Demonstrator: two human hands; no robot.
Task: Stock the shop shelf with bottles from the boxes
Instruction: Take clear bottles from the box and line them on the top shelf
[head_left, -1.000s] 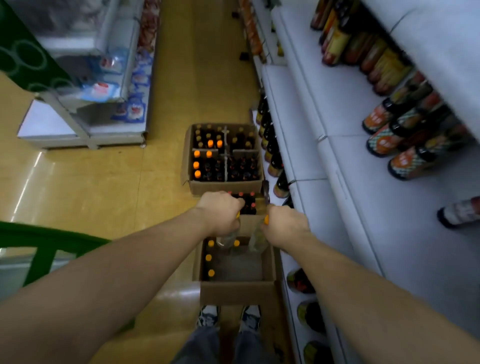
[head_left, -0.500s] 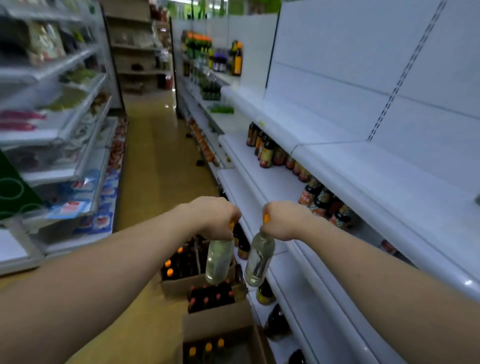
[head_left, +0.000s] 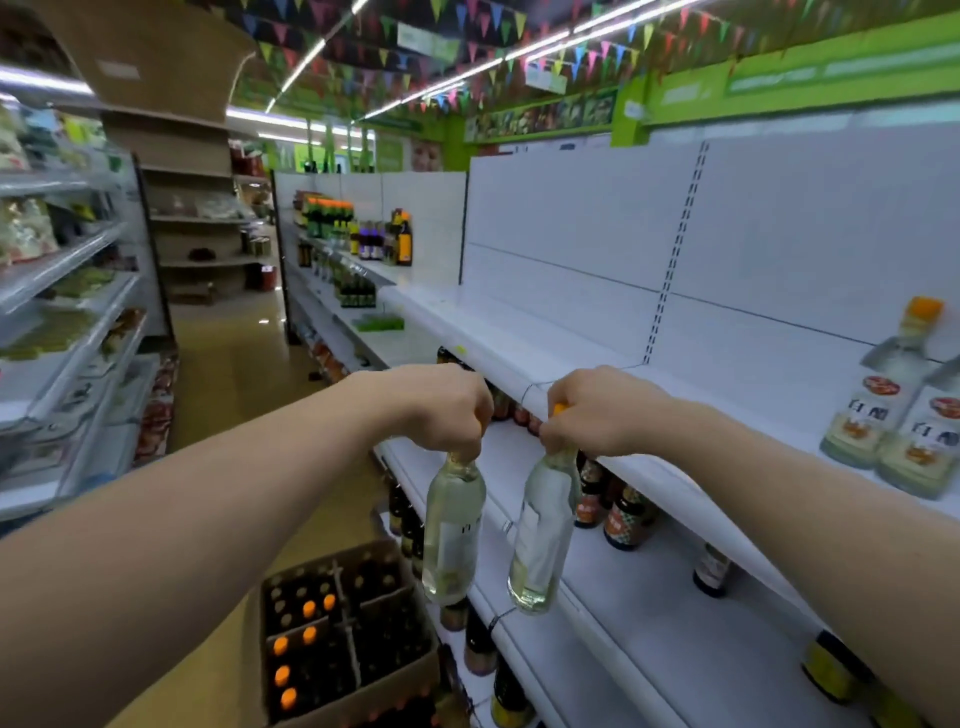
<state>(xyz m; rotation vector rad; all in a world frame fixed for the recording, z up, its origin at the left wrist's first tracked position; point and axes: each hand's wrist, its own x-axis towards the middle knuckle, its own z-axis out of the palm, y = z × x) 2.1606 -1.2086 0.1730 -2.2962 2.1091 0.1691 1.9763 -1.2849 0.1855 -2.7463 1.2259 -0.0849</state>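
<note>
My left hand (head_left: 441, 410) has its fingers wrapped tight round the neck of a clear bottle (head_left: 451, 535) of pale liquid; my right hand (head_left: 597, 410) grips a second one (head_left: 543, 530) by its orange cap. Both bottles hang just in front of the white shelf (head_left: 571, 353), their white labels too blurred to read. Matching bottles (head_left: 893, 426) stand on that shelf, red-and-white labels illegible. A cardboard box (head_left: 348, 639) of dark bottles sits below it.
</note>
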